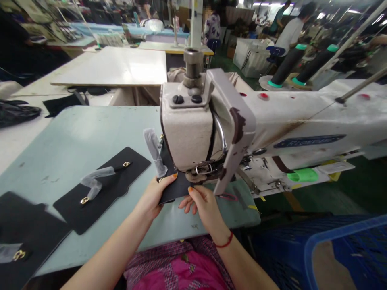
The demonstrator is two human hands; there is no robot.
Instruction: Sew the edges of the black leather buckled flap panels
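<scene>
A black flat panel [178, 189] lies under the head of a sewing machine [187, 129], which hides its far part. A strap in clear plastic wrap [155, 151] with gold buckles is fixed on it. My left hand [155, 193] grips the panel's left edge, thumb on top and fingers underneath. My right hand [203, 203] pinches the near edge, thumb on top close to the presser foot, its other fingers partly below. The needle area is mostly hidden by the machine head.
On the left of the pale green table [121, 121] lie another black panel with a wrapped strap [102, 193] and a further black panel [27, 229]. A blue plastic basket [347, 241] stands at lower right. Black thread cones [287, 66] stand behind the machine. Several people work farther back.
</scene>
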